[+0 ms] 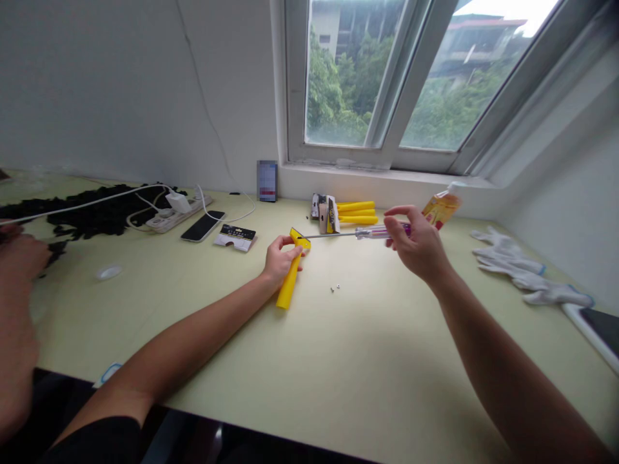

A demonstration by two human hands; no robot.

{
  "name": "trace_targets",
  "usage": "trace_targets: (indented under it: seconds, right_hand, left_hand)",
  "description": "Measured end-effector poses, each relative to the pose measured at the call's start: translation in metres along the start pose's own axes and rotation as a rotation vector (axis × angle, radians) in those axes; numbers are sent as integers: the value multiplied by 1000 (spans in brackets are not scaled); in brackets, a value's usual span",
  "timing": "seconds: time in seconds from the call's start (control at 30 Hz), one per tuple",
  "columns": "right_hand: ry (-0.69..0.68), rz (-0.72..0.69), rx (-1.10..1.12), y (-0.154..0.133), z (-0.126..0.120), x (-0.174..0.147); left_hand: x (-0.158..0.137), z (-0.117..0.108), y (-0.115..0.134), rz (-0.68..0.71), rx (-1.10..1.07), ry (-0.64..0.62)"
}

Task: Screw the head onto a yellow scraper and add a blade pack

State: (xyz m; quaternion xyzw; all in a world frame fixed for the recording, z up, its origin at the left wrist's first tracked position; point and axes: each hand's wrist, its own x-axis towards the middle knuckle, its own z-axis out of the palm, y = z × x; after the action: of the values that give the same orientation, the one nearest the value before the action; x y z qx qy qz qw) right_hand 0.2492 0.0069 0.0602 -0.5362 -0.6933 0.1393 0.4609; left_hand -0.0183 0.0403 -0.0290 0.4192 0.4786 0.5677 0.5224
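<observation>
My left hand (280, 259) grips a long yellow plastic piece (291, 274) whose lower end rests on the pale green table (309, 361). My right hand (416, 243) holds a screwdriver (360, 233) by its clear and purple handle. The metal shaft lies level and points left, with its tip at the top end of the yellow piece. Two tiny screws (334, 287) lie on the table just right of the yellow piece.
A stack of yellow pieces (356, 212) and small packets (325, 213) sits under the window. White gloves (525, 270) lie at right, with a tablet edge (597, 328) beyond. A phone (202, 226), power strip (174, 214), black card (235, 236) and another person's hand (19, 258) are at left.
</observation>
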Motion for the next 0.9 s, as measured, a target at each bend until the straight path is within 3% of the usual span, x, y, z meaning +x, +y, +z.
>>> trace_targets:
  seconds: [0.07, 0.17, 0.3, 0.4, 0.53, 0.57, 0.67, 0.8, 0.9]
  right_hand:
    - [-7, 15, -8, 1, 0, 0]
    - [-128, -32, 101, 3, -1, 0]
    - [13, 42, -41, 3, 0, 1]
    - [-93, -42, 69, 0, 0, 0]
    - [95, 4, -87, -7, 0, -3]
    - [90, -7, -93, -8, 0, -3]
    - [-94, -94, 48, -6, 0, -3]
    - [-14, 43, -44, 1, -1, -1]
    - [-144, -13, 69, 6, -2, 1]
  left_hand:
    - [0, 0, 0, 2, 0, 2]
    - [0, 1, 0, 8, 4, 12]
    - [0, 0, 0, 16, 3, 0]
    - [-1, 0, 1, 18, 6, -3]
    - [-2, 1, 1, 26, 7, -16]
    - [-2, 1, 1, 25, 8, -13]
    - [-1, 0, 0, 21, 14, 6]
    - [0, 0, -1, 24, 19, 0]
    - [0, -1, -1, 24, 29, 9]
